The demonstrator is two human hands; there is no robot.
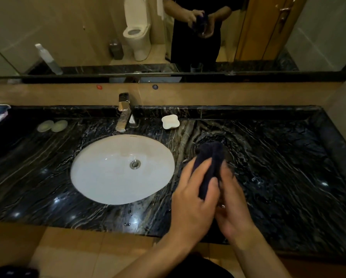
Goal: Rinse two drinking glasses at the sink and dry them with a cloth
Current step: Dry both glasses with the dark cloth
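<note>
Both hands met over the worktop (278, 167), just right of the sink (83, 177): the left hand (192, 199) had its fingers (212, 189) clamped on a dark cloth (212, 157) whose long axis ran near to far. The right hand (234, 205) cupped beneath it, its hold hidden, so I could not tell the grip; the glass was not plainly visible, presumably wrapped. Open room lay right.
</note>
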